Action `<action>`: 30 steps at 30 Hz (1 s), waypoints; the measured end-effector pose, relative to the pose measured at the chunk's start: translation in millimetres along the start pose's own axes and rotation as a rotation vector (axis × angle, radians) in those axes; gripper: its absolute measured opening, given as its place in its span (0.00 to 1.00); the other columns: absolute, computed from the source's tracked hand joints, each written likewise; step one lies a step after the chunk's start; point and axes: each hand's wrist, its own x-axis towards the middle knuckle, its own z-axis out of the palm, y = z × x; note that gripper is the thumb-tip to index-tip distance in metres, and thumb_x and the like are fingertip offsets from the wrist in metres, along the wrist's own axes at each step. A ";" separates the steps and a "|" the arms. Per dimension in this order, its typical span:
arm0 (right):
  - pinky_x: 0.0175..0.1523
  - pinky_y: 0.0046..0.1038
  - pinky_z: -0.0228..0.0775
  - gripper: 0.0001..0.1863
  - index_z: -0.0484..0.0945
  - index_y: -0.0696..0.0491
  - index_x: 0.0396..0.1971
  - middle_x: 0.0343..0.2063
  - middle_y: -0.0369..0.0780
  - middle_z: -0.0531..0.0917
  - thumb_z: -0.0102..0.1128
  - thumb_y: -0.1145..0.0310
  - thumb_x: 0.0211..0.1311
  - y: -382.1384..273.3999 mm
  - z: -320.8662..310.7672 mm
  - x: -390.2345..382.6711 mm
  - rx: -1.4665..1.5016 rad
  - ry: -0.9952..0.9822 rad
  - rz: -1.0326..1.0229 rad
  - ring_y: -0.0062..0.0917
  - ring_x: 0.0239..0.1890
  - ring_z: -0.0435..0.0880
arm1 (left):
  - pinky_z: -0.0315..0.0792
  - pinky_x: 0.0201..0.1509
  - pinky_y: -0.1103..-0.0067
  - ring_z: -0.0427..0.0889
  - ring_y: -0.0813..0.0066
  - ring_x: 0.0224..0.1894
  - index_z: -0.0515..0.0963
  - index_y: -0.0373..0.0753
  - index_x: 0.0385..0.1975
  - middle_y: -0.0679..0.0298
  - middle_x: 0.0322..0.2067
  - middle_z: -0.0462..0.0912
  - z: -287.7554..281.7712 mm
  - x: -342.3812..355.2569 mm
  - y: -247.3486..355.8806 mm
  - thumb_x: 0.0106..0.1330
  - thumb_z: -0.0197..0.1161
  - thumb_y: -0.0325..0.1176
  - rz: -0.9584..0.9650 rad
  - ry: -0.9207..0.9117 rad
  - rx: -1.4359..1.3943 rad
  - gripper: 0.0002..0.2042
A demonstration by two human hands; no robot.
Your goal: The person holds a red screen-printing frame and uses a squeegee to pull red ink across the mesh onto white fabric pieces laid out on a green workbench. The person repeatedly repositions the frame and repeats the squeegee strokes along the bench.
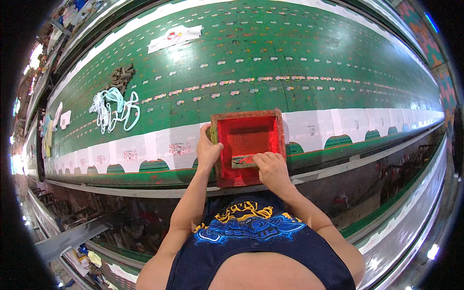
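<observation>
A wooden screen-printing frame (pixel 246 115) with a red, ink-covered inside lies over a row of white fabric pieces (pixel 311 123) along the near edge of the long green table (pixel 241 38). My left hand (pixel 209 151) grips the frame's left side, thumb over the rim and fingers partly hidden, beside a greenish patch. My right hand (pixel 271 170) is closed on a squeegee (pixel 240 162) with a worn, paint-stained handle, held low inside the frame. Several fabric pieces to the left carry printed figures in pink and red.
A bundle of white and pale-teal rope (pixel 109 108), a dark heap (pixel 123 77) and a printed white cloth (pixel 175 38) lie on the table, among rows of small stickers. A metal rail (pixel 338 176) runs along the near edge. Another long table (pixel 386 227) stands behind me.
</observation>
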 end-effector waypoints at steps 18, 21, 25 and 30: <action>0.50 0.42 0.71 0.09 0.83 0.49 0.36 0.37 0.36 0.86 0.61 0.72 0.55 47.7 21.1 85.8 -0.030 0.049 0.016 0.34 0.45 0.84 | 0.78 0.61 0.63 0.86 0.46 0.57 0.70 0.44 0.67 0.48 0.53 0.87 -0.3 -1.0 5.9 0.49 0.73 0.23 -0.001 -0.020 -0.010 0.40; 0.50 0.42 0.71 0.10 0.84 0.48 0.37 0.37 0.36 0.87 0.61 0.74 0.53 23.6 13.0 32.2 -0.019 0.030 -0.027 0.34 0.45 0.84 | 0.77 0.62 0.62 0.85 0.46 0.58 0.69 0.43 0.67 0.47 0.54 0.86 -1.3 -0.2 4.1 0.49 0.73 0.23 0.018 -0.019 0.006 0.40; 0.48 0.41 0.71 0.10 0.83 0.48 0.36 0.37 0.36 0.87 0.61 0.74 0.53 16.6 -0.4 8.0 0.024 -0.068 -0.060 0.34 0.44 0.84 | 0.76 0.64 0.61 0.83 0.45 0.60 0.68 0.43 0.68 0.47 0.56 0.84 1.3 2.1 -5.6 0.49 0.73 0.22 0.010 -0.022 -0.040 0.40; 0.47 0.43 0.72 0.07 0.83 0.48 0.34 0.35 0.36 0.86 0.61 0.72 0.55 34.8 -2.2 78.8 -0.006 0.051 -0.025 0.35 0.43 0.84 | 0.76 0.64 0.61 0.83 0.44 0.61 0.68 0.43 0.68 0.47 0.56 0.84 0.3 2.6 -3.7 0.49 0.73 0.23 0.010 -0.053 -0.076 0.41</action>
